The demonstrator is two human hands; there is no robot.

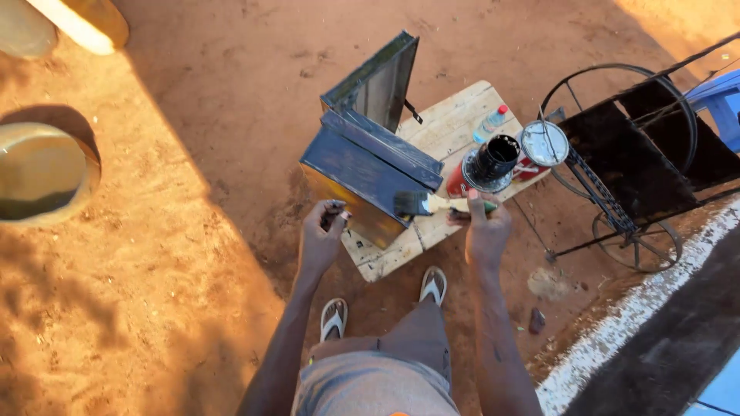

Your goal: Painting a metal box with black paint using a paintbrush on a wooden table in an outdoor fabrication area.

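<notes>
— Head view: red dirt ground (193,231), a wooden board (455,127), a dark metal box (366,173) standing open on it.

— Hands?

— Right hand (487,231) grips a paintbrush (420,204) against the box; left hand (322,231) curled, maybe touching it. Paint can (493,158) near the clear bottle (491,123).

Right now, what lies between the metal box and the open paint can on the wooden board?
In the head view, the paintbrush in the right hand lies between the metal box and paint can.

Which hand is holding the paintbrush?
The right hand holds the paintbrush, its bristles against the dark blue metal box. The left hand has no brush; it is at the box's lower corner.
</notes>
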